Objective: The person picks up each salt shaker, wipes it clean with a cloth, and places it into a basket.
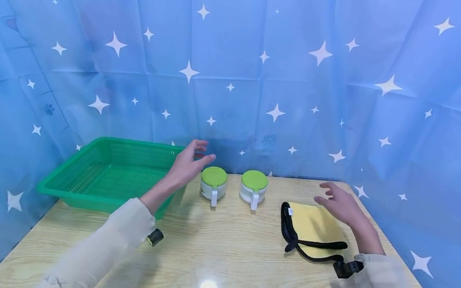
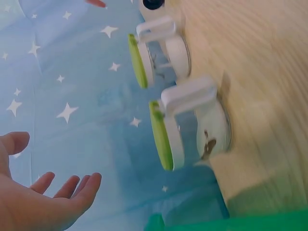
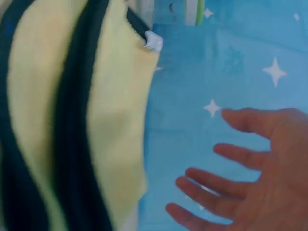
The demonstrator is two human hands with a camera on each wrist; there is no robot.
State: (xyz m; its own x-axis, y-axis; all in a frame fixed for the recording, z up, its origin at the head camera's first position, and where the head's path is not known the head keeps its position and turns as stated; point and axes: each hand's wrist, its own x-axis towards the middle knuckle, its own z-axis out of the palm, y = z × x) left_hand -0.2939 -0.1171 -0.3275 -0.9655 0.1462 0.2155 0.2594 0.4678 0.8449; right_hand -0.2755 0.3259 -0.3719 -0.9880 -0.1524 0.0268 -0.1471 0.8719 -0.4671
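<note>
Two clear jars with green lids and white handles stand side by side at the back of the table: a left jar (image 1: 214, 178) and a right jar (image 1: 254, 181). My left hand (image 1: 190, 164) is in the air just left of the left jar, fingers loosely bent and holding nothing; the left wrist view shows a gap between hand and left jar (image 2: 211, 127). Over the far right part of a folded yellow cloth with black edging (image 1: 315, 223) hovers my right hand (image 1: 340, 204). Its fingers are spread and apart from the cloth (image 3: 120, 106) in the right wrist view.
A green plastic basket (image 1: 106, 204) stands at the left of the wooden table (image 1: 223, 246), partly behind my left forearm. A blue curtain with white stars (image 1: 235, 73) hangs along the back and both sides.
</note>
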